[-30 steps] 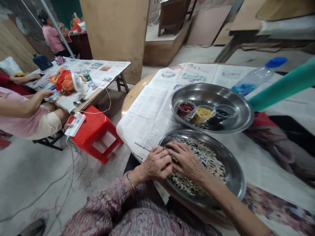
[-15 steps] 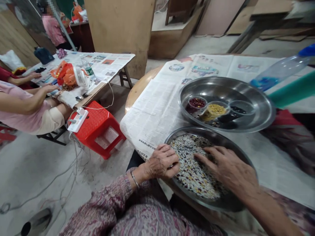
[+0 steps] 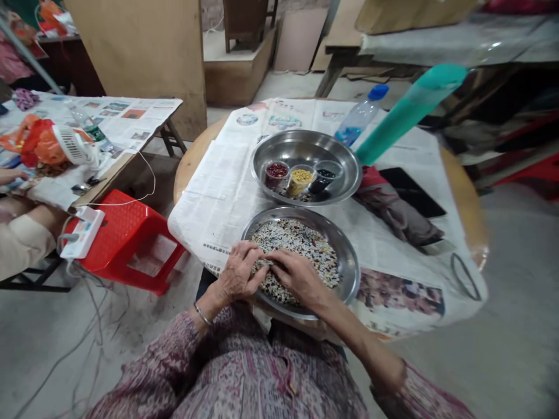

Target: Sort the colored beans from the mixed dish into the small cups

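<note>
A steel basin [image 3: 351, 279] in front of me holds mixed grains [image 3: 301, 233], mostly white with red, yellow and black ones among them. Over its left side, my left hand [image 3: 241, 274] is curled with its fingertips at the grains. My right hand [image 3: 301, 278] reaches in from the right, fingers bent together and close against the left fingertips. Whatever either hand pinches is too small to make out. Behind stands a larger steel basin [image 3: 305, 139] with three clear cups inside: red beans [image 3: 276, 170], yellow beans [image 3: 301, 178] and black beans [image 3: 322, 179].
Newspaper [image 3: 209, 203] covers the round table. To the right are a bottle with a blue cap [image 3: 360, 119], a green tube [image 3: 410, 116], a dark cloth bundle [image 3: 393, 212] and a black flat object [image 3: 413, 191]. A red stool [image 3: 126, 233] with a power strip [image 3: 82, 233] stands left.
My right hand has moved left through the grains, from open fingers to bent ones meeting my left hand. The view has turned right, showing more of the table's right side.
</note>
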Demonstrator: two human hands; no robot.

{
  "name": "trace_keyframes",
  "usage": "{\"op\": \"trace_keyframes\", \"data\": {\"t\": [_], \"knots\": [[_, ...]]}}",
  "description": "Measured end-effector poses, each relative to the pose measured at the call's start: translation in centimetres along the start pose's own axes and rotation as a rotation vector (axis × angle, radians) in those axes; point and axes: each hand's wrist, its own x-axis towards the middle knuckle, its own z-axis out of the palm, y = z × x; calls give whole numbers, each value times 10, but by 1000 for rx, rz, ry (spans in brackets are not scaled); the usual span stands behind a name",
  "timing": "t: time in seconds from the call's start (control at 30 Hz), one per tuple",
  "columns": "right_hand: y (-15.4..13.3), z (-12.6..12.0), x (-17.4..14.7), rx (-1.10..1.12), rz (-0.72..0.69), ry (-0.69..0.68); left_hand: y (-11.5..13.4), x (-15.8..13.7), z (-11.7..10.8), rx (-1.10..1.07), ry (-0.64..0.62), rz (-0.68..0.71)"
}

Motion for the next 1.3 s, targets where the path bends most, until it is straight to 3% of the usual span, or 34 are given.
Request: {"op": "trace_keyframes", "data": {"t": [0.17, 0.23, 0.4, 0.5, 0.6, 0.77, 0.87, 0.93, 1.03, 1.17, 1.3], "knots": [[-2, -4, 31, -225, -203, -77, -2, -2, 2, -11, 33, -2], [3, -8, 43, -326, -222, -65, -1, -1, 1, -8, 23, -13], [25, -24, 53, -529, -8, -31, -2, 0, 0, -4, 8, -15], [38, -39, 37, -573, 163, -36, -2, 1, 0, -5, 29, 15], [41, -49, 8, -474, 222, -52, -2, 2, 0, -7, 40, 33], [13, -37, -28, -188, 32, -51, -1, 1, -1, 2, 12, -1], [-4, -19, -26, -224, -145, -114, 0, 1, -2, 18, 7, -7], [-5, -13, -17, -299, -177, -153, 0, 2, -2, 29, 12, -7], [11, -19, -3, -395, -77, -132, 0, 2, -1, 46, 22, 2], [37, -38, 10, -442, 132, 67, -2, 1, 0, 52, 35, 22], [39, -37, 26, -507, 264, 123, -3, 2, 1, 41, 51, 42]]}}
